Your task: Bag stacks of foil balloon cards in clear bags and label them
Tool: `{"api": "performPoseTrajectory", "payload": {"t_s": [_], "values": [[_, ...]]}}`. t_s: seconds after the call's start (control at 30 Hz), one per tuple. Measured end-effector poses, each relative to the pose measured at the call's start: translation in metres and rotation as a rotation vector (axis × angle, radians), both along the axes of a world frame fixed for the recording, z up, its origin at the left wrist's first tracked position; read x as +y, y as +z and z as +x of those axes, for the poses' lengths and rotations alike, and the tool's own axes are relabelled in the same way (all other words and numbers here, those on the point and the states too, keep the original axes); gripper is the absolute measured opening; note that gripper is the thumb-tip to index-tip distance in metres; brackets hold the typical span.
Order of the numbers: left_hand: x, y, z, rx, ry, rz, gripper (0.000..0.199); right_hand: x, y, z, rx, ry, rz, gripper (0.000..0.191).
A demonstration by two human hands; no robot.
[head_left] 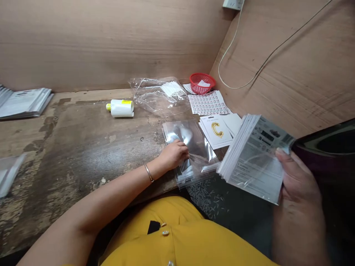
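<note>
At a scuffed table [127,142] by plywood walls [111,44]: left hand [174,154] tight on clear bags [199,138], right hand [301,181] firm around packets [252,162].

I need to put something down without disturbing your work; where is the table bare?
The widest bare patch of table lies between the white-and-yellow cylinder and left forearm, bounded leftward by the stacked cards. The right side is crowded: clear sleeves under the left hand, gold-C card, printed sheets and red basket.
</note>
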State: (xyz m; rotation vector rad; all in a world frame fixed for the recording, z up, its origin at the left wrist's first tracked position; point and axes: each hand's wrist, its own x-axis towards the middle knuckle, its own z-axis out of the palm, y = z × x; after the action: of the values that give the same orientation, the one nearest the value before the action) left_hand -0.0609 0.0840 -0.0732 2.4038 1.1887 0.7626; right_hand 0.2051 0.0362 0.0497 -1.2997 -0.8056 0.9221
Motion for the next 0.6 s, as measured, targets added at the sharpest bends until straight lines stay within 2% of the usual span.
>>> {"api": "performPoseTrajectory", "payload": {"t_s": [0.07,0.13,0.2,0.27,0.33,0.37,0.4,0.47,0.6], "values": [[0.002,0.002,0.001,-0.031,0.039,-0.002,0.014,-0.005,-0.004,0.000,0.039,-0.004,-0.086,0.035],[0.004,0.016,-0.001,-0.133,0.093,0.006,0.015,-0.005,-0.007,0.001,0.070,-0.027,-0.141,0.035],[0.000,0.043,-0.010,-0.307,0.170,0.067,0.015,-0.003,-0.006,0.003,0.084,-0.034,-0.162,0.033],[-0.016,0.074,-0.029,-0.419,0.236,0.176,0.014,-0.002,-0.001,0.005,0.074,-0.020,-0.149,0.030],[-0.044,0.099,-0.058,-0.342,0.266,0.253,0.013,-0.003,0.004,0.003,0.045,0.039,-0.142,0.028],[-0.061,0.105,-0.075,-0.254,0.283,0.256,0.013,-0.004,0.006,-0.001,0.030,0.087,-0.150,0.028],[-0.079,0.106,-0.093,-0.158,0.309,0.241,0.014,-0.004,0.007,-0.006,0.017,0.149,-0.168,0.028],[-0.115,0.094,-0.128,0.005,0.408,0.193,0.017,-0.001,0.005,-0.022,0.009,0.318,-0.229,0.032],[-0.166,0.042,-0.184,0.213,0.561,0.013,0.024,0.013,-0.005,-0.074,0.038,0.678,-0.350,0.040]]}}
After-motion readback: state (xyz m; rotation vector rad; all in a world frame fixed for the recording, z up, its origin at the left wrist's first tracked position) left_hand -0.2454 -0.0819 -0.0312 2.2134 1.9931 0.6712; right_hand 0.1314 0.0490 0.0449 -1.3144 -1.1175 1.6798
